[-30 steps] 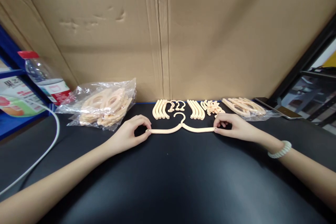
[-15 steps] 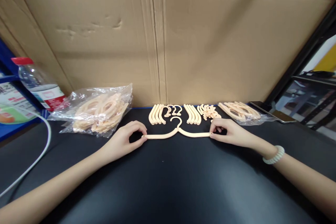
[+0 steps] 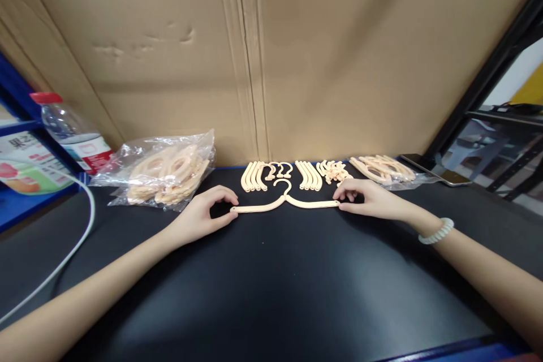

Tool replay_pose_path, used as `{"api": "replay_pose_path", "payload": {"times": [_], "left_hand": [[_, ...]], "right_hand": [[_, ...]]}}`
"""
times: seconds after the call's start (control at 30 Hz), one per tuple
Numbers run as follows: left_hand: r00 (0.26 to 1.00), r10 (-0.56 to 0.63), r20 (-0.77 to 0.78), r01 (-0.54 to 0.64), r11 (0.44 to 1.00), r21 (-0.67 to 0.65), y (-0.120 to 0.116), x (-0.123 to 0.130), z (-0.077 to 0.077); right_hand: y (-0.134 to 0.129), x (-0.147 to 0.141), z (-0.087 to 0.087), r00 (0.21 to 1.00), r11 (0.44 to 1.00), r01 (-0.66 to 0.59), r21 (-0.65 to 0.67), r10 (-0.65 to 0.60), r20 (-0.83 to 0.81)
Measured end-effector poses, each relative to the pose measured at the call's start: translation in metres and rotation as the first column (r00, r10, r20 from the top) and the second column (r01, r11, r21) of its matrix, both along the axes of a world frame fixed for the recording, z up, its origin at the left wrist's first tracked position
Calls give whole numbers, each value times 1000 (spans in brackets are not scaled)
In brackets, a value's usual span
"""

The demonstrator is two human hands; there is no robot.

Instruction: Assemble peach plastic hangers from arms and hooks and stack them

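Observation:
A cream folding clothes hanger [image 3: 265,207] lies on the black tabletop, its two arms spread out and its hook pointing away from me. My left hand [image 3: 206,209] has thumb and fingers on either side of the hanger's left tip, whose small hole shows between them. At the opposite tip, my right hand [image 3: 365,198] pinches the end between thumb and fingers. Just behind the hanger are a left row of loose hanger arms [image 3: 254,176], several loose hooks [image 3: 280,170], a right row of hanger arms [image 3: 309,175] and a pile of small cream pieces [image 3: 333,171].
A clear bag of cream parts [image 3: 165,172] sits at left, near a red-capped bottle [image 3: 76,136] and a white cable [image 3: 87,226]. On the right lie more cream parts on a plastic bag [image 3: 384,168] and a phone [image 3: 452,179]. Cardboard [image 3: 339,68] stands behind.
The view has shifted slightly. The fingers of my left hand sit a little looser around the hanger's tip, showing more of it. The hanger stays spread between both hands.

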State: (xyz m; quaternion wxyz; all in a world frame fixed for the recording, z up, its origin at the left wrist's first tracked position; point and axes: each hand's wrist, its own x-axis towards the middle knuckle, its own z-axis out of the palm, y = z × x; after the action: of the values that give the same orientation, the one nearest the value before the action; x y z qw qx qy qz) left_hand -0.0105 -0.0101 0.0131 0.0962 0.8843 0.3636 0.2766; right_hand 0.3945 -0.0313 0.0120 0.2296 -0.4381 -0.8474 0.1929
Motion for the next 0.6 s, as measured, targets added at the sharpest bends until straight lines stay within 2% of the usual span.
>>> {"api": "replay_pose_path", "payload": {"times": [0.13, 0.6], "left_hand": [[1000, -2, -3, 2, 999, -40, -1, -2, 1], [1000, 11, 18, -10, 998, -68, 0, -4, -3]], "right_hand": [[0, 1, 0, 1000, 1000, 23, -19, -24, -9], [1, 0, 0, 999, 999, -41, 21, 40, 34]]}}
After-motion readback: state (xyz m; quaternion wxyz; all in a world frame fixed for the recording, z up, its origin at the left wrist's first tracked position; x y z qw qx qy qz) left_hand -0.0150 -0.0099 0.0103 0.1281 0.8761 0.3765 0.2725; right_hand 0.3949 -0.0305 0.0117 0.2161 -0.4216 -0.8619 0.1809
